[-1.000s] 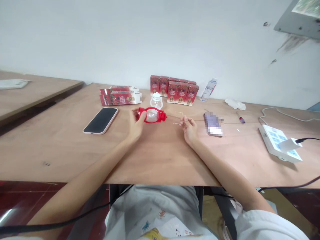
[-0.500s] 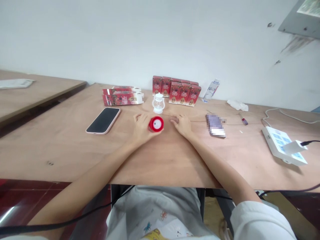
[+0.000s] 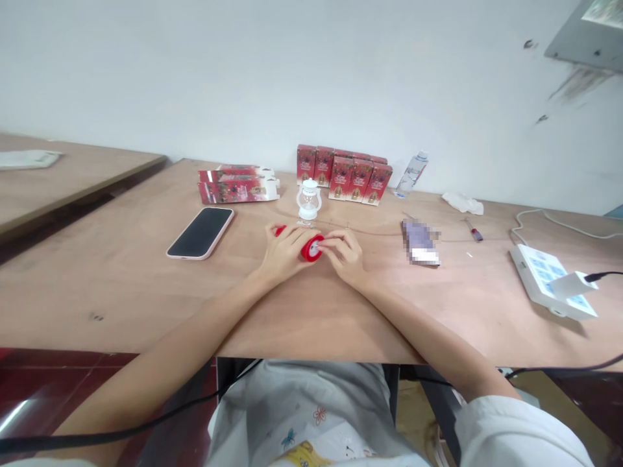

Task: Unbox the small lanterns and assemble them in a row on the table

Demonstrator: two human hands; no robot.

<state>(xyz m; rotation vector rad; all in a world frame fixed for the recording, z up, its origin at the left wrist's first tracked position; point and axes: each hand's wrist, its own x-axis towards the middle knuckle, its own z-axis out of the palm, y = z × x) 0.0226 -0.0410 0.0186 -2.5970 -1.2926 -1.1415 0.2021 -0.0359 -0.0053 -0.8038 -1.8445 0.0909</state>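
Near the middle of the wooden table, my left hand (image 3: 287,253) is wrapped round a red object (image 3: 312,248), which lies tilted with its round base facing right. A pale disc with a small dark mark shows in that base. The fingertips of my right hand (image 3: 346,256) are pinched together at the base; anything small between them is hidden. Just behind my hands stands a white lantern (image 3: 309,200) with a clear middle. A tiny clear piece lies on the table in front of the lantern.
Flat red cartons (image 3: 238,190) and a phone (image 3: 200,233) lie to the left. Upright red boxes (image 3: 360,180) and a leaning bottle (image 3: 413,172) stand by the wall. Rightward are a blurred purple item (image 3: 418,241), a tissue (image 3: 462,203), a screwdriver (image 3: 476,234) and a power strip (image 3: 549,279).
The red object has tipped from showing its base upward to lying on its side in my left hand. My right hand has moved left from the bare table to the base.
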